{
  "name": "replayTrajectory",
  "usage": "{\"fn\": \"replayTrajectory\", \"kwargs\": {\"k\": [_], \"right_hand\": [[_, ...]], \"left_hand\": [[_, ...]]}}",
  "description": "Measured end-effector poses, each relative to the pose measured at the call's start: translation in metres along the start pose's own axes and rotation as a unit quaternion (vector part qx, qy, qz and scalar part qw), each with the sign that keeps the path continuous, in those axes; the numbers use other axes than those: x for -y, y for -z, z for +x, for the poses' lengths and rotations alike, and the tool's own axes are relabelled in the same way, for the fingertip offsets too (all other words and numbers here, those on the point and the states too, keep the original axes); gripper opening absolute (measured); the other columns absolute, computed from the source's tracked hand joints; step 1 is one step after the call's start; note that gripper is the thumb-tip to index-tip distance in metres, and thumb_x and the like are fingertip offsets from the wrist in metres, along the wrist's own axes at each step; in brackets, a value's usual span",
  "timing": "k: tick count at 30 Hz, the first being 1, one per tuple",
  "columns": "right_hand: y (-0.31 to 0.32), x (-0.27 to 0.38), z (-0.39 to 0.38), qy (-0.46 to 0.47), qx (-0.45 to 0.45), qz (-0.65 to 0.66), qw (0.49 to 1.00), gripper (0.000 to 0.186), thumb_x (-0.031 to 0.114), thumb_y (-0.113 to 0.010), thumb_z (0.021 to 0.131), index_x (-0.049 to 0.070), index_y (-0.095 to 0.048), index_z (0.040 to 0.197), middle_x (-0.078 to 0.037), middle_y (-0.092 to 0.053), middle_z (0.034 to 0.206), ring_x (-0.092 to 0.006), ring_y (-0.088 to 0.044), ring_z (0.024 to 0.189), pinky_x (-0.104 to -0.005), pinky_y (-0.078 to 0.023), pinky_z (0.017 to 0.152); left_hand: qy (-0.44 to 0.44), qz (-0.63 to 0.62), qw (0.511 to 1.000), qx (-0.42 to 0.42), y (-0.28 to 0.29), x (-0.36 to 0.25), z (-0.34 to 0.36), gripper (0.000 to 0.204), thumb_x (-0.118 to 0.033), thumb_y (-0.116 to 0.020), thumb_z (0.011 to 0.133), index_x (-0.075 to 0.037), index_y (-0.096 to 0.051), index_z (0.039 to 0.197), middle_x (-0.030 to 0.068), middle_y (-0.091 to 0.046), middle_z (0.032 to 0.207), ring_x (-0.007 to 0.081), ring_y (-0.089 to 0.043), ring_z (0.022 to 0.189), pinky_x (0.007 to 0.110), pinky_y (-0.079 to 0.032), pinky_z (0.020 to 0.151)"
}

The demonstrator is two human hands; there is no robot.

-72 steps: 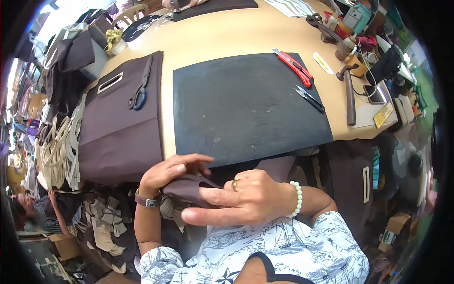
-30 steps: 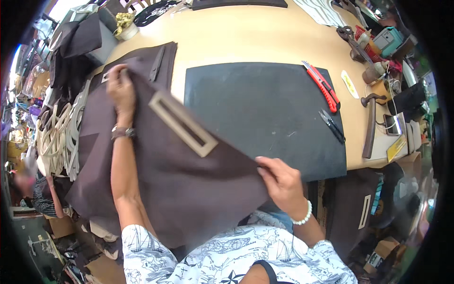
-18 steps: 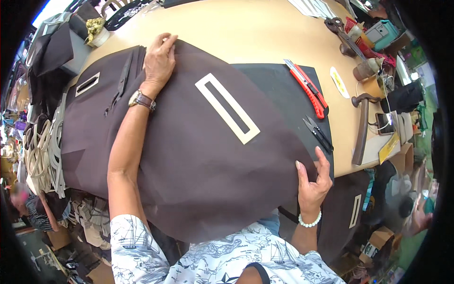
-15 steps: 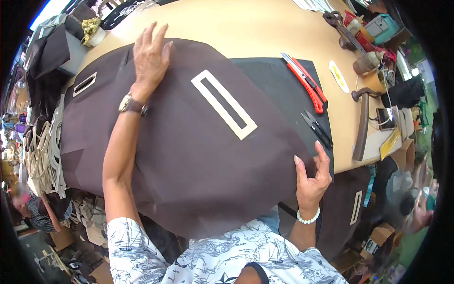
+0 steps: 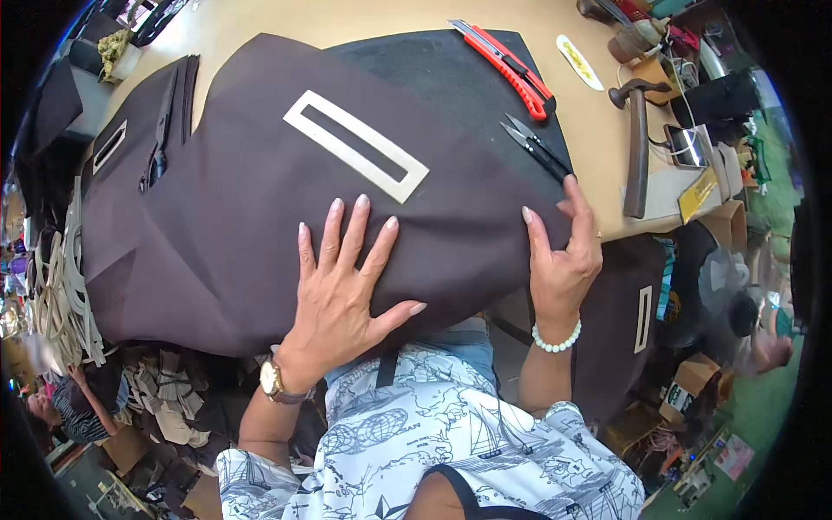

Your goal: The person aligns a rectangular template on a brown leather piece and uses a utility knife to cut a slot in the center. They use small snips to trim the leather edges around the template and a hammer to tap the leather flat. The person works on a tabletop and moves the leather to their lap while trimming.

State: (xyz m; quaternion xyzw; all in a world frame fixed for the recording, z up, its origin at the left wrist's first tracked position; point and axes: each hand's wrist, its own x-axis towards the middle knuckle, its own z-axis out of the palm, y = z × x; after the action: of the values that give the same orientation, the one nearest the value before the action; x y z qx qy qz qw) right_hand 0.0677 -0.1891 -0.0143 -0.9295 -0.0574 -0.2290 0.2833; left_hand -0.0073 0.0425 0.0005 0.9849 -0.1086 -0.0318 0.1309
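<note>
The big tan wooden table (image 5: 381,17) has a dark grey cutting mat (image 5: 451,78) on it. On top of the mat lies a big dark brown fabric panel w/ a cream rectangle frame (image 5: 260,199) sewn on. It now lies flat & covers most of the mat. A sec ago it was held up in the air, then thrown over the table, so the spreading part looks done and the work now looks like smoothing.

The left hand (image 5: 342,286) moved. Half a sec ago it was far up near the top edge of the fabric. Now it's near the bottom edge, close to the body, fingers wide apart, palm pressing flat. The right hand (image 5: 562,251) is at the right edge same as before, fingers up & open, thumb side on the fabric, holding the edge down, not pinching.

Small stuff on the right didn't move: a wood-handled hammer (image 5: 637,156), a red box cutter (image 5: 511,65), small black snips (image 5: 536,147) just above the right fingers.
</note>
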Motion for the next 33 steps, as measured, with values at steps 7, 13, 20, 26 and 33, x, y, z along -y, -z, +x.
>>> {"fn": "replayTrajectory", "kwargs": {"k": [7, 13, 20, 26, 33], "right_hand": [[0.02, 0.052, 0.001, -0.061, 0.093, 0.76, 0.64, 0.093, 0.07, -0.046, 0.081, 0.008, -0.019, 0.146, -0.023, -0.03, 0.143, -0.0364, -0.039, 0.126, -0.0445, -0.032, 0.104], [-0.005, 0.071, 0.0, -0.069, 0.23, 0.881, 0.408, 0.098, 0.081, -0.025, 0.078, 0.016, -0.004, 0.148, -0.025, -0.009, 0.15, -0.0421, -0.026, 0.134, -0.0558, -0.026, 0.104], [-0.014, 0.071, -0.008, -0.091, 0.246, 0.911, 0.319, 0.103, 0.084, -0.02, 0.076, 0.01, -0.008, 0.148, -0.025, -0.024, 0.146, -0.0371, -0.033, 0.13, -0.0471, -0.03, 0.105], [0.004, 0.05, 0.009, -0.06, 0.303, 0.689, 0.656, 0.067, 0.046, -0.053, 0.087, -0.001, -0.041, 0.132, -0.022, -0.056, 0.12, -0.0306, -0.056, 0.111, -0.0389, -0.041, 0.097], [0.007, 0.001, 0.071, 0.109, 0.038, 0.031, 0.993, 0.024, 0.009, -0.061, 0.085, -0.002, -0.061, 0.106, -0.018, -0.063, 0.102, -0.0338, -0.061, 0.093, -0.0383, -0.048, 0.081]], "left_hand": [[-0.064, -0.362, 0.911, -0.188, -0.008, -0.024, 0.032, 0.077, -0.028, -0.075, 0.073, -0.003, -0.038, 0.136, 0.0223, -0.044, 0.135, 0.0393, -0.041, 0.126, 0.05, -0.032, 0.103], [0.028, -0.738, 0.659, -0.14, -0.001, -0.047, 0.045, 0.061, -0.003, -0.071, 0.077, 0.0, -0.043, 0.13, 0.005, -0.059, 0.101, 0.0106, -0.056, 0.097, 0.026, -0.047, 0.085], [0.043, -0.73, 0.668, -0.136, -0.006, -0.039, 0.036, 0.054, -0.002, -0.069, 0.078, 0.001, -0.046, 0.127, 0.0054, -0.063, 0.101, 0.0124, -0.061, 0.091, 0.026, -0.049, 0.081], [-0.019, -0.489, 0.86, -0.144, 0.023, -0.022, 0.03, 0.064, -0.009, -0.075, 0.072, -0.001, -0.046, 0.129, 0.0154, -0.059, 0.113, 0.0221, -0.061, 0.099, 0.032, -0.049, 0.084], [-0.018, -0.018, 0.984, -0.175, 0.095, 0.044, 0.029, 0.056, -0.015, -0.071, 0.075, -0.003, -0.051, 0.125, 0.0184, -0.057, 0.119, 0.0338, -0.053, 0.111, 0.038, -0.042, 0.094]]}}
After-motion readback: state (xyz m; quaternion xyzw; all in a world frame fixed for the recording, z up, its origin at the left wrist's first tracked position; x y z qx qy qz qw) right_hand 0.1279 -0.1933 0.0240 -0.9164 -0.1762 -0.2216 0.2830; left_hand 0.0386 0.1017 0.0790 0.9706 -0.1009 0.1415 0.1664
